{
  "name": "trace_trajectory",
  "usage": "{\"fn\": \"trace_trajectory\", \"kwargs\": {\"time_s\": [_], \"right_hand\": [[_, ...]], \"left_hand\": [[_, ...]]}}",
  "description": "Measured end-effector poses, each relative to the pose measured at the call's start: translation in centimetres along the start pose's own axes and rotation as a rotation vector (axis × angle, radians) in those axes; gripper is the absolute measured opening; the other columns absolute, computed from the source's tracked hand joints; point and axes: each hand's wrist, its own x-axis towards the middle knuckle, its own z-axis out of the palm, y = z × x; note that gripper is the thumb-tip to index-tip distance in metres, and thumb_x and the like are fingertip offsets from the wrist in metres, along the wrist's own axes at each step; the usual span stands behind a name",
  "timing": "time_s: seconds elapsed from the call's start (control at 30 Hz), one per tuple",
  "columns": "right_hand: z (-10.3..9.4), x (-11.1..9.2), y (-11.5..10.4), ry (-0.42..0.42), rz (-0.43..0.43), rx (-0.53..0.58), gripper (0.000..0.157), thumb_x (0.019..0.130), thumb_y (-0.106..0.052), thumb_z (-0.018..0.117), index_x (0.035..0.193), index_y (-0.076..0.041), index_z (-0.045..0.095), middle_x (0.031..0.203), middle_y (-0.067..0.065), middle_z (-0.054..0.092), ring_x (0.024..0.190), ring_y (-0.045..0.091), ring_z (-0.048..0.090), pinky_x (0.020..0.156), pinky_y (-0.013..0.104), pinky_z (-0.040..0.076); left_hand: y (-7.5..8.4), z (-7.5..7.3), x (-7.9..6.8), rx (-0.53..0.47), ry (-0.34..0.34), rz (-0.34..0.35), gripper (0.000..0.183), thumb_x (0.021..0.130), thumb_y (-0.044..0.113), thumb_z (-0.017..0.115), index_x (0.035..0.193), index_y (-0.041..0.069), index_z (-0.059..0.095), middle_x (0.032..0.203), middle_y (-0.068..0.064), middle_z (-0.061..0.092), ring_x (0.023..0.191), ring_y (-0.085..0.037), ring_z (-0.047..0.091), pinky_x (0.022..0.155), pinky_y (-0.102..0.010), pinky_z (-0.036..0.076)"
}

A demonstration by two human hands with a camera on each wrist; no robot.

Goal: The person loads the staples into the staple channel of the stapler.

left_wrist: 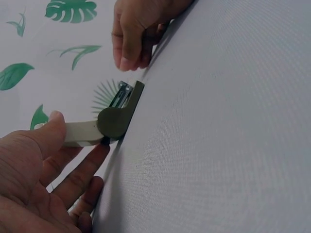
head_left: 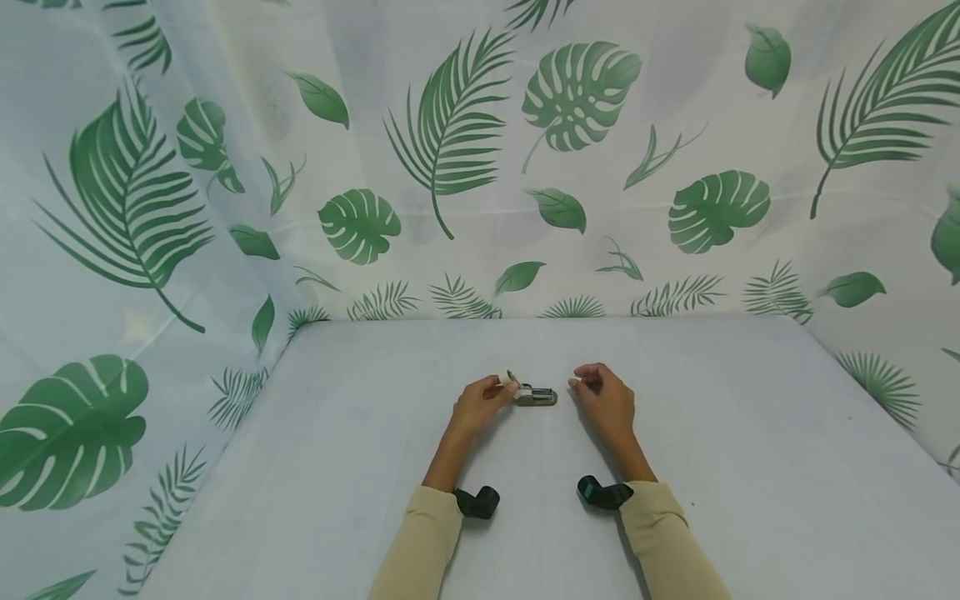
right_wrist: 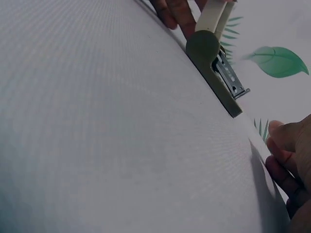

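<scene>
One stapler (left_wrist: 111, 122), dark olive base (right_wrist: 217, 86), cream lever (left_wrist: 81, 133), hinged wide open, metal magazine (right_wrist: 229, 75) exposed. Rests base-down on white tabletop (head_left: 337, 467). In left hand (head_left: 478, 407): the lever, pinched between thumb and fingers. On right hand (head_left: 611, 403): fingers loosely curled, held just off the stapler's front end. Behind: white backdrop (head_left: 468, 262); bears green leaf print.

Enclosed booth-like workspace, leaf-print hangings (head_left: 480, 175), white tabletop (head_left: 315, 467)

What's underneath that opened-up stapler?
The stapler rests with its dark green base on the white tabletop, which shows beside it. The patch directly beneath is covered, so I cannot tell whether anything lies there.
</scene>
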Motion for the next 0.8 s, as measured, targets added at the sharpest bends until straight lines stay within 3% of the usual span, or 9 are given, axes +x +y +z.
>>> {"fn": "trace_trajectory", "kwargs": {"time_s": [0.17,0.43,0.67,0.8], "right_hand": [[-0.11,-0.09,-0.02,-0.001,0.018,0.048,0.019,0.091,-0.023,0.07,0.103,-0.009,0.069,0.092,0.01,0.069,0.088,0.024,0.063,0.079,0.037,0.044],[-0.34,-0.04,-0.02,-0.008,0.034,0.15,0.022,0.091,-0.021,0.07,0.106,-0.005,0.067,0.105,0.014,0.071,0.097,0.029,0.067,0.087,0.041,0.049],[-0.56,-0.2,-0.1,-0.017,0.023,0.196,0.019,0.09,-0.018,0.072,0.103,-0.005,0.067,0.1,0.012,0.074,0.081,0.019,0.068,0.07,0.015,0.047],[-0.64,-0.15,-0.07,-0.016,-0.004,0.195,0.019,0.091,-0.022,0.071,0.103,-0.007,0.069,0.094,0.01,0.073,0.076,0.015,0.064,0.067,0.014,0.044]], "left_hand": [[-0.2,0.15,0.04,0.002,0.002,-0.008,0.044,0.096,0.045,0.059,0.126,0.014,0.065,0.127,-0.01,0.067,0.13,-0.033,0.053,0.11,-0.06,0.031],[-0.05,0.21,-0.08,-0.025,0.014,-0.028,0.046,0.095,0.046,0.06,0.128,0.013,0.064,0.128,-0.01,0.066,0.13,-0.034,0.052,0.109,-0.059,0.033],[0.12,0.19,-0.19,-0.027,0.013,-0.023,0.044,0.095,0.047,0.06,0.125,0.015,0.066,0.129,-0.009,0.066,0.13,-0.034,0.052,0.109,-0.059,0.033],[0.12,0.22,-0.21,-0.026,0.015,-0.017,0.043,0.096,0.046,0.059,0.123,0.014,0.067,0.129,-0.01,0.066,0.13,-0.034,0.052,0.108,-0.06,0.032]]}}
